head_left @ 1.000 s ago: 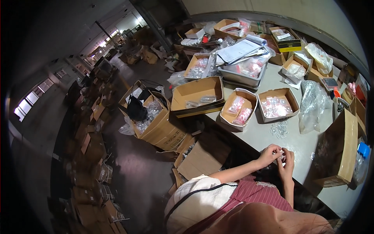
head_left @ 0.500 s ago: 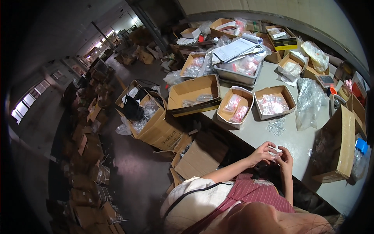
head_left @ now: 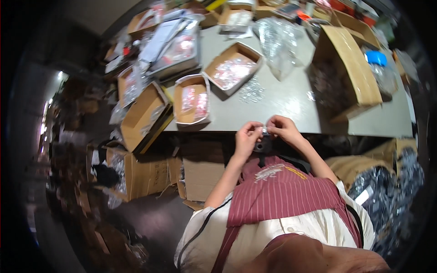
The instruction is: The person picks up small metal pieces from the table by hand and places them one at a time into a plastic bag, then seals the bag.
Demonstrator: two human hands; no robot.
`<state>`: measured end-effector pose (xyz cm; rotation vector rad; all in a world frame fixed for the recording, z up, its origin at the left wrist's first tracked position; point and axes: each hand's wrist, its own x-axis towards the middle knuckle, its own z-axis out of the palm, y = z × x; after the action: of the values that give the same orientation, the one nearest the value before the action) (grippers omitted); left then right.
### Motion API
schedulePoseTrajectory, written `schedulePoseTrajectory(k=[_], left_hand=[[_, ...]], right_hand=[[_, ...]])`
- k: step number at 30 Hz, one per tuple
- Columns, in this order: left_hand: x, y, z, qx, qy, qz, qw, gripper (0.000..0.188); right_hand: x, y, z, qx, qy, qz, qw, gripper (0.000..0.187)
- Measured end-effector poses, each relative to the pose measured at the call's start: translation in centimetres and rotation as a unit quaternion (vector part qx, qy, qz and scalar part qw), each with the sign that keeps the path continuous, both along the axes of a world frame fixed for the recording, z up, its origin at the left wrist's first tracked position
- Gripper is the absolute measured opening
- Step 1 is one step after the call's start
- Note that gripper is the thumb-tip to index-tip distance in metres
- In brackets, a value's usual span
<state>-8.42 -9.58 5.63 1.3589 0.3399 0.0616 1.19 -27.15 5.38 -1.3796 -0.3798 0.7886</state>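
At the front edge of the pale table point(head_left: 291, 116), my left hand point(head_left: 247, 138) and my right hand point(head_left: 283, 127) come together, fingertips nearly touching. Between them they pinch a small, shiny, clear-looking piece point(head_left: 264, 130), perhaps a little plastic bag; it is too small and blurred to be sure. Beyond my hands lies a loose pile of small silvery metal pieces point(head_left: 252, 89). Past the pile, a shallow open box point(head_left: 210, 73) holds small clear packets with pink-red marks. A second white-edged box point(head_left: 178, 98) to its left holds similar packets.
A tall cardboard box point(head_left: 357, 68) stands at the right, a clear plastic bag point(head_left: 277, 45) behind the pile. Papers point(head_left: 161, 36) lie on a grey tub point(head_left: 175, 68) at back left. Open cartons point(head_left: 150, 175) sit below on the left; dark plastic wrapping point(head_left: 387, 195) is at lower right.
My view has swung to the right, so the table now lies straight ahead and everything appears farther left. My hands stay together at the table edge, fingers still pinching.
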Motion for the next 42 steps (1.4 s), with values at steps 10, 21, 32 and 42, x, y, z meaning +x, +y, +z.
schedulePoseTrajectory(k=[10, 21, 32, 42], left_hand=[[0.6, -1.3, 1.8, 0.062, -0.015, -0.019, 0.998, 0.011], [-0.6, -0.6, 0.7, 0.069, -0.012, 0.025, 0.997, 0.010], [0.4, -0.2, 4.6, 0.377, -0.006, 0.016, 0.926, 0.017], [1.6, -0.1, 6.2, 0.223, 0.043, -0.182, 0.957, 0.029]], right_hand=[[-0.4, -1.0, 1.4, -0.004, 0.026, 0.017, 1.000, 0.009], [-1.0, -0.4, 1.7, -0.059, -0.032, 0.064, 0.996, 0.019], [-1.0, -0.7, 1.6, -0.047, -0.103, -0.050, 0.992, 0.026], [-0.9, -0.6, 1.4, 0.030, -0.034, 0.007, 0.999, 0.024]])
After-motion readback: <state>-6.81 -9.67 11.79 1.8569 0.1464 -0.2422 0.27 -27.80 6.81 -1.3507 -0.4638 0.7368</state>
